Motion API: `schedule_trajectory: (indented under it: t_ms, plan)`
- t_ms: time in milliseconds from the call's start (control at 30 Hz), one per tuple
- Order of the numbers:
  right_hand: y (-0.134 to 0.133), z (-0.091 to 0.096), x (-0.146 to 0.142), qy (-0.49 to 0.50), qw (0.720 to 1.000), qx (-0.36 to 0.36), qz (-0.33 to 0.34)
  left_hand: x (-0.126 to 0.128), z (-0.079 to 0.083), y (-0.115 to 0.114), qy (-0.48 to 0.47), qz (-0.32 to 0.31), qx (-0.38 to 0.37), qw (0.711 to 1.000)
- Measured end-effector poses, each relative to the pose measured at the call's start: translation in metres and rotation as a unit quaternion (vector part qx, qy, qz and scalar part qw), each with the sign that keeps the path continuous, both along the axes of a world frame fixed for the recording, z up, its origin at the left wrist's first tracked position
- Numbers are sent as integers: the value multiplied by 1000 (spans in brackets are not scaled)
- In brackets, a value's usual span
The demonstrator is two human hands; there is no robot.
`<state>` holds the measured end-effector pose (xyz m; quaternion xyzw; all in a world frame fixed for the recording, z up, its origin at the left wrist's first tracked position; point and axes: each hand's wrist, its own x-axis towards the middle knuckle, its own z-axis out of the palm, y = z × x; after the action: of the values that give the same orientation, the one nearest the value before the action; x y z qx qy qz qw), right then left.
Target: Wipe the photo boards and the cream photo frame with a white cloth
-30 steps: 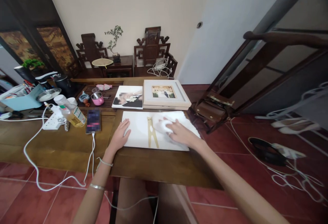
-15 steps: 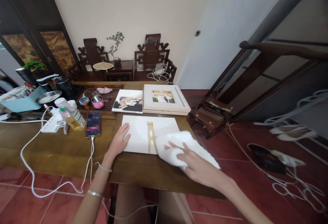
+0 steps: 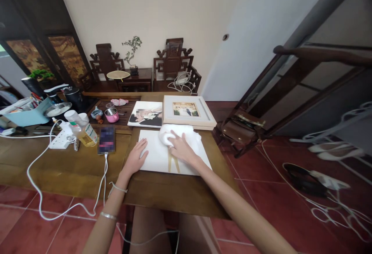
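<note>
While LH (image 3: 135, 159) touches 1 board (image 3: 154, 158), RH (image 3: 182, 149) holds 1 cloth (image 3: 183, 130).

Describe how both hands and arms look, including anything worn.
The left hand is ungloved, with a thin pale bracelet near the wrist and a silvery bangle nearer the elbow. The right hand is ungloved, with no bracelet visible. No sleeves show.

A silvery bangle (image 3: 108, 215) and pale bracelet (image 3: 119, 188) circle the left arm (image 3: 114, 200).
</note>
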<state>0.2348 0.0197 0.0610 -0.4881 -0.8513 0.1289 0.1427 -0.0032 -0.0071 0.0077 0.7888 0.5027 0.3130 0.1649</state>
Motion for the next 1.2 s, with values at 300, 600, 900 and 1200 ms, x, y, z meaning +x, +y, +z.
schedule_trajectory:
  t_ms: [300,600,900,1200]
  plan:
    - [-109,-2,14,-3,992,-24,125,3,-2,-2,0,0,7,1000]
    - [-76,-2,20,21,994,-26,103,3,1,-4,7,-2,8,1000]
    - [-30,0,-15,-47,999,14,-3,2,-3,-2,6,-9,12,1000]
    - [-134,-9,0,-8,994,4,112,5,-1,-4,18,-6,12,1000]
